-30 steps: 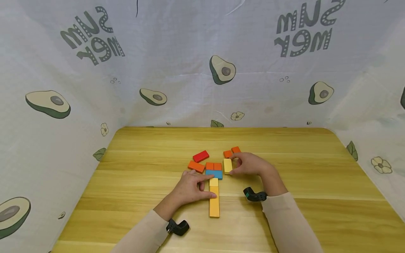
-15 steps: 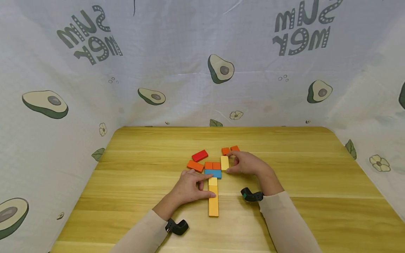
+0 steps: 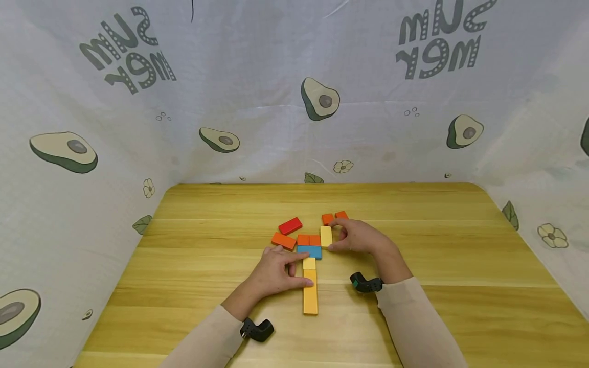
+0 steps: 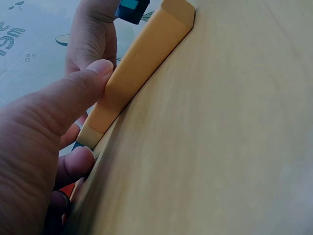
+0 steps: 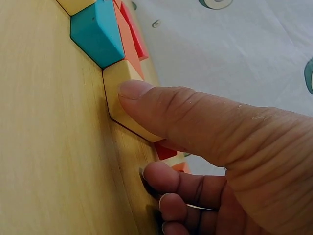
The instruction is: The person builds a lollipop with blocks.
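Note:
My right hand [image 3: 363, 237] pinches a pale yellow rectangular block [image 3: 326, 237] between thumb and index finger. That block sits against the right side of two small orange blocks [image 3: 315, 240], as the right wrist view shows beside the blue block [image 5: 98, 34]. Below the orange pair lies the blue block, then a small yellow block [image 3: 310, 263] and a long yellow-orange block [image 3: 310, 301], in a column. My left hand [image 3: 273, 271] rests along this column, index finger extended to the blue block. Its thumb touches the long block [image 4: 142, 58] in the left wrist view.
Left of the column lie an orange block [image 3: 284, 241] and a red block [image 3: 290, 226]. Two more orange blocks [image 3: 327, 219] are just beyond my right hand. A patterned cloth [image 3: 276, 102] surrounds the wooden table [image 3: 207, 214].
My right hand has moved the pale yellow block left, up to the small orange pair, closing the gap. My left hand stays in place on the column.

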Demonstrator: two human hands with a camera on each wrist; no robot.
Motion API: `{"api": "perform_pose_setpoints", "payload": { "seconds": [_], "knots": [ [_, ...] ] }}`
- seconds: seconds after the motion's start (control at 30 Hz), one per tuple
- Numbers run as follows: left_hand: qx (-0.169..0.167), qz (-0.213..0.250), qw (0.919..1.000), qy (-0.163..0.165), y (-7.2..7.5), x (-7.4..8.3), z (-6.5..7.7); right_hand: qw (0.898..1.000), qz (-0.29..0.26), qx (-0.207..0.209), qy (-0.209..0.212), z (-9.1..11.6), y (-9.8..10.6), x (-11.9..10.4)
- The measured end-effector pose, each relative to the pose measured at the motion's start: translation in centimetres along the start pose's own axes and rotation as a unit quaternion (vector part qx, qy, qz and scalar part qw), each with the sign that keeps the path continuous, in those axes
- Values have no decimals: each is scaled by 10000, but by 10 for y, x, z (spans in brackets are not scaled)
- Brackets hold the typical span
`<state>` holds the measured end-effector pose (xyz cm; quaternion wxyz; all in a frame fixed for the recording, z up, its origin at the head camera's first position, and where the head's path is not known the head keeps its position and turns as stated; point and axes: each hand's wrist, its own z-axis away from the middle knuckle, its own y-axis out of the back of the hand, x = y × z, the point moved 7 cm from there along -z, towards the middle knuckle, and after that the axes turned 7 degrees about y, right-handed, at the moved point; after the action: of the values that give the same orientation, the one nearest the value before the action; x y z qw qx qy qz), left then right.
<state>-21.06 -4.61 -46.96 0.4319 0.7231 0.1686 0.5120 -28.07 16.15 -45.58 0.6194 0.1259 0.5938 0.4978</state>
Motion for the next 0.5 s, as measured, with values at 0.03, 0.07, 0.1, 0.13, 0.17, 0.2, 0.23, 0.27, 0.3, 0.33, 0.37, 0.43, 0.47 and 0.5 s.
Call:
{"api": "perform_pose_setpoints", "payload": {
  "seconds": [0.03,0.07,0.1,0.13,0.17,0.2,0.23,0.27,0.3,0.33,0.37,0.43,0.47,0.5],
  "knots": [
    [-4,3,10000,4,0,0,0,10000,-1,2,3,0,0,0],
    [-8,4,10000,10,0,0,0,10000,2,-1,15,0,0,0],
    [-17,9,10000,19,0,0,0,10000,0,-7,38,1,0,-1],
    [-28,2,10000,29,0,0,0,10000,5,-14,58,1,0,-1],
    [-33,0,10000,39,0,0,0,10000,9,-16,63,1,0,-1],
    [-42,2,10000,54,0,0,0,10000,8,-21,68,0,0,-1],
    [-42,9,10000,68,0,0,0,10000,4,-20,66,0,-1,-1],
    [-47,23,10000,77,0,0,0,10000,8,-21,74,0,-1,-1],
    [-58,44,9999,95,0,-1,0,10000,11,-20,73,0,-1,0],
    [-64,60,9999,109,0,-1,0,10000,16,-12,61,0,-1,0],
    [-69,91,9999,124,0,-1,0,10000,11,-3,48,0,-1,0],
    [-61,183,9997,141,0,-1,0,10000,15,13,32,0,-1,0],
    [-19,270,9995,150,1,-1,0,10000,13,15,23,0,-1,0],
    [66,363,9992,175,2,-1,0,10000,9,16,17,0,-1,0]
  ]
}}
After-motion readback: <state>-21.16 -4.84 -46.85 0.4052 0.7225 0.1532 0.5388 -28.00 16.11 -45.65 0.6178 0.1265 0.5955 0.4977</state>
